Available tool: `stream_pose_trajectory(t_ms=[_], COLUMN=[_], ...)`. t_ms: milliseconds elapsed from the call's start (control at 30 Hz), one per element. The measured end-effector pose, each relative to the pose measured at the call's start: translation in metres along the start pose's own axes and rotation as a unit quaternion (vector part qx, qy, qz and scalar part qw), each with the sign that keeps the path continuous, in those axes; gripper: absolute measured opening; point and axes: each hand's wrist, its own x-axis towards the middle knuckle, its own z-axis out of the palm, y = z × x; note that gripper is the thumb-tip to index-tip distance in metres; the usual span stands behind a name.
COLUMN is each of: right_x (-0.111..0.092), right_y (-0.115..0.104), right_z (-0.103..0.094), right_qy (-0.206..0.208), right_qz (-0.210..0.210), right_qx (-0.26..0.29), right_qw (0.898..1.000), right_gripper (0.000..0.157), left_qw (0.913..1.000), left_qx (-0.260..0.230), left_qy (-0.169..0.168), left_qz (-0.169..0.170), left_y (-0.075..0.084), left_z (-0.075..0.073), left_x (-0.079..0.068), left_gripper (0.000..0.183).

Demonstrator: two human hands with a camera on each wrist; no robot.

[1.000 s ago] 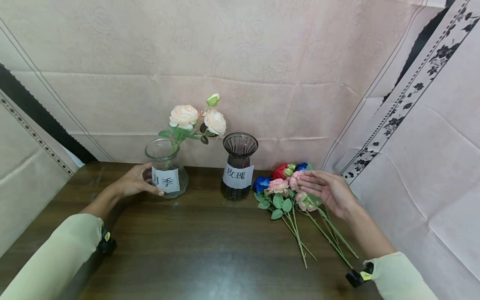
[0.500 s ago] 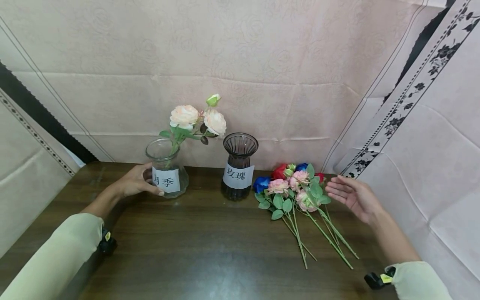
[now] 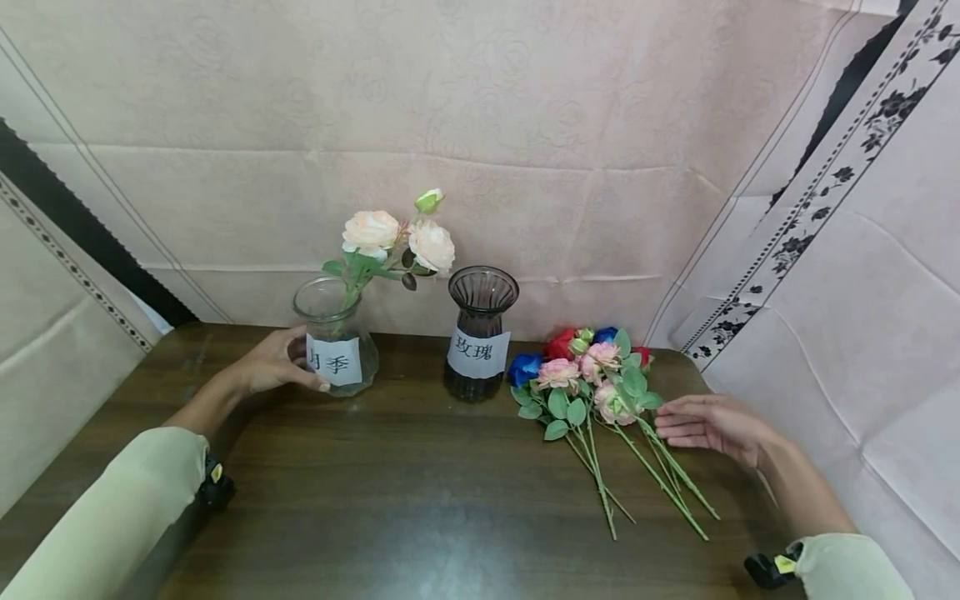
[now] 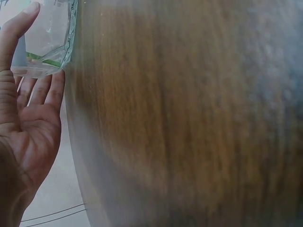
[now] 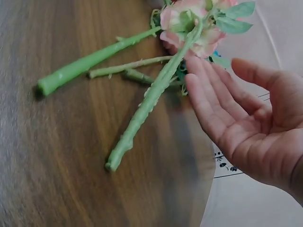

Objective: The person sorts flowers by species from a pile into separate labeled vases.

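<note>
My left hand (image 3: 273,364) holds the clear glass vase (image 3: 366,358), thumb in front and fingers round its left side. In the left wrist view the vase's base (image 4: 45,68) shows between thumb and fingers. Pale peach flowers (image 3: 371,233) with a green bud lean out of its mouth to the right. At the right, my right hand (image 3: 716,429) is beside the heap of pink, red and blue artificial flowers (image 3: 558,375). Its fingers are extended, and their tips are close to a green stem (image 5: 151,94); whether they touch it I cannot tell.
A dark grey glass vase (image 3: 480,367) with a white paper label stands between the clear vase and the heap. Pale cloth (image 3: 525,208) hangs behind the brown wooden table (image 3: 420,483). Loose stems point towards the table's front right.
My right hand has moved off the pink blooms, first to the right, then down beside the stems. The left hand stays on the clear vase.
</note>
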Motion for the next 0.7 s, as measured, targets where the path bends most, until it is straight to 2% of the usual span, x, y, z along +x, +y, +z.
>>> stream_pose_trajectory(t_ms=[100, 233, 433, 567, 700], right_x=[0.003, 0.006, 0.009, 0.01, 0.009], right_y=[0.004, 0.003, -0.001, -0.001, 0.0], right_z=[0.002, 0.008, 0.022, 0.025, 0.023], right_qy=[-0.006, 0.011, 0.023, 0.006, -0.028], right_qz=[0.013, 0.031, 0.044, 0.039, 0.018], right_qx=[-0.039, -0.095, -0.171, -0.187, -0.181], right_qw=[0.999, 0.995, 0.984, 0.982, 0.983], right_gripper=[0.03, 0.026, 0.042, 0.044, 0.036], left_qw=[1.0, 1.0, 1.0, 1.0, 1.0], left_qx=[0.003, 0.008, 0.007, 0.003, 0.004], left_qy=[0.001, 0.002, 0.002, 0.002, 0.0], left_qz=[0.004, 0.003, 0.002, 0.003, 0.001], left_y=[0.0, 0.0, 0.0, -0.001, -0.001], left_z=[0.0, 0.0, -0.001, -0.001, -0.001], left_x=[0.0, 0.0, 0.0, 0.0, 0.0], left_gripper=[0.1, 0.1, 0.101, 0.101, 0.102])
